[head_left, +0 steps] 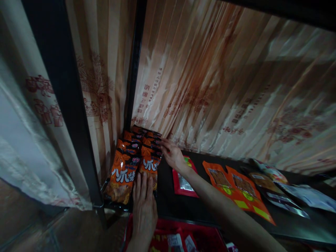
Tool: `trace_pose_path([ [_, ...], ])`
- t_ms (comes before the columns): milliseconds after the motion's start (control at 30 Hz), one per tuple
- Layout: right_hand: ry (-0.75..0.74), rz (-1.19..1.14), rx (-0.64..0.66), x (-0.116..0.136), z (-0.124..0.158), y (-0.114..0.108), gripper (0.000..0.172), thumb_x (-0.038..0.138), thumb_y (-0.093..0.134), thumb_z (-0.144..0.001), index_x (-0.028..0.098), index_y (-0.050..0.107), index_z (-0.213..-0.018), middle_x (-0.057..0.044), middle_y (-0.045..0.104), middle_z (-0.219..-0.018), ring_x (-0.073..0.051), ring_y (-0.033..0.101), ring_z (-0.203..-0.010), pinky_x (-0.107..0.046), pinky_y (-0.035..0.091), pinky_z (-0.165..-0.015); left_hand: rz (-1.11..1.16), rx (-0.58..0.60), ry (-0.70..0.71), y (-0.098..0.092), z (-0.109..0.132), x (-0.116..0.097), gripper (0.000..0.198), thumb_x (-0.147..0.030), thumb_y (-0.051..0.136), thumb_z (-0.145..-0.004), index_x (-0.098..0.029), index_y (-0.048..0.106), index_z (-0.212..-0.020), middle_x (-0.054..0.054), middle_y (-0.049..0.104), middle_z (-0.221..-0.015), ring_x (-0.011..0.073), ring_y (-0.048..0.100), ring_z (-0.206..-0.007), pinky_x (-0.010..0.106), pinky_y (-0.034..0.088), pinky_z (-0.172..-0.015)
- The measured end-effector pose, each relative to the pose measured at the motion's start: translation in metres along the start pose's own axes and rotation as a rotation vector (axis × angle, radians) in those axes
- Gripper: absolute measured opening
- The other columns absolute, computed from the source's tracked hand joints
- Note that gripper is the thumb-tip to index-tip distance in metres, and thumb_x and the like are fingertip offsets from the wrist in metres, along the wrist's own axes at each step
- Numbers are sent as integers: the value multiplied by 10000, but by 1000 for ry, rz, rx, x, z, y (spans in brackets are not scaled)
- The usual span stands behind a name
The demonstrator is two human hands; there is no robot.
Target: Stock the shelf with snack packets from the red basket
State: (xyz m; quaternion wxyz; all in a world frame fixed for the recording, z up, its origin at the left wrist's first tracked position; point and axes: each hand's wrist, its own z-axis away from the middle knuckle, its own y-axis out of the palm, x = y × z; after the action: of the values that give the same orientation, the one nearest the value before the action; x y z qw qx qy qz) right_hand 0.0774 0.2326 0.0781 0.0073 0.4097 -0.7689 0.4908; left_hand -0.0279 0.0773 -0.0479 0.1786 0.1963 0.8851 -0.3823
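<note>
Orange-and-black snack bags (123,175) lie overlapping in two columns at the left end of a dark shelf. My left hand (144,199) rests at the front of the right column, its fingers stretched out over the lower part of the front snack bag (150,164). At that column's right side, farther back, is my right hand (172,154). Its thumb and fingers are closed at the edge of a snack bag (152,141). The fingertips are partly blurred. A red packet (187,190) lies partly hidden behind my right forearm.
Orange packets (243,182), a dark packet (280,197) and a pale packet (312,196) lie farther right on the shelf (168,206). A red container (210,238) with packets stands below its front edge. A black post (76,105) and printed curtains (210,87) bound the shelf.
</note>
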Motion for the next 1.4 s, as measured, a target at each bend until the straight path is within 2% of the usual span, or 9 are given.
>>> trace_pose_path([
  [200, 31, -93, -13, 29, 84, -10, 281, 273, 459, -874, 292, 659, -1071, -57, 561, -1292, -230, 506, -1207, -456, 403, -1027, 50, 30, 53, -8, 3, -9, 562, 13, 372, -792, -114, 413, -1338, 168, 328, -1470, 285, 98, -1409, 534, 312, -1069],
  [367, 166, -189, 21, 33, 141, -6, 281, 301, 491, -856, 321, 649, -1087, -56, 554, -1299, -240, 513, -1207, -471, 439, -1000, 91, 31, -16, -16, 5, -14, 580, -9, 379, -804, -154, 380, -1365, 150, 306, -1484, 282, 110, -1408, 532, 313, -1071],
  [467, 239, -236, 16, 31, 159, -1, 287, 311, 487, -861, 322, 638, -1105, -66, 567, -1281, -233, 524, -1197, -460, 438, -1004, 99, 28, -100, -18, 7, -14, 629, -35, 395, -809, -164, 285, -1415, 157, 265, -1498, 291, 123, -1405, 532, 316, -1069],
  [567, 271, -264, 21, 30, 159, 7, 303, 306, 494, -852, 308, 629, -1123, -76, 571, -1275, -231, 529, -1193, -457, 429, -1009, 89, 37, -147, -19, 9, -14, 618, -57, 405, -813, -151, 288, -1413, 175, 254, -1496, 315, 173, -1392, 545, 321, -1060],
  [767, 252, -321, 26, 32, 135, 25, 376, 266, 493, -827, 226, 592, -1187, -100, 578, -1263, -217, 504, -1216, -424, 398, -1040, 40, 34, -130, -19, 12, -15, 571, -35, 400, -788, -122, 388, -1352, 183, 345, -1449, 305, 297, -1347, 522, 342, -1047],
  [933, 234, -367, -2, 42, 130, 34, 324, 237, 487, -828, 251, 619, -1123, -73, 604, -1218, -191, 534, -1173, -386, 411, -1031, -8, 76, -107, -20, 16, -15, 605, 6, 397, -741, -92, 403, -1338, 194, 359, -1440, 286, 296, -1350, 510, 325, -1061],
  [1067, 221, -374, -23, 43, 131, 36, 291, 226, 488, -831, 248, 644, -1074, -74, 601, -1205, -200, 528, -1174, -393, 407, -1034, -55, 100, -93, -21, 17, -14, 527, -1, 391, -754, -54, 472, -1272, 201, 449, -1371, 284, 370, -1304, 492, 363, -1037],
  [1233, 265, -440, -68, 36, 127, 42, 300, 227, 509, -801, 240, 636, -1073, -90, 589, -1151, -212, 585, -1059, -388, 500, -920, -89, 106, -70, -23, 16, -15, 467, -29, 413, -767, -29, 522, -1221, 202, 537, -1277, 291, 449, -1228, 471, 405, -1009],
  [1400, 285, -493, -139, 33, 126, 52, 311, 222, 537, -776, 257, 632, -1070, -70, 567, -1175, -218, 551, -1114, -404, 477, -953, -122, 89, -112, -23, 15, -15, 466, -39, 424, -774, -51, 531, -1227, 223, 368, -1420, 334, 349, -1308, 491, 389, -1017],
])
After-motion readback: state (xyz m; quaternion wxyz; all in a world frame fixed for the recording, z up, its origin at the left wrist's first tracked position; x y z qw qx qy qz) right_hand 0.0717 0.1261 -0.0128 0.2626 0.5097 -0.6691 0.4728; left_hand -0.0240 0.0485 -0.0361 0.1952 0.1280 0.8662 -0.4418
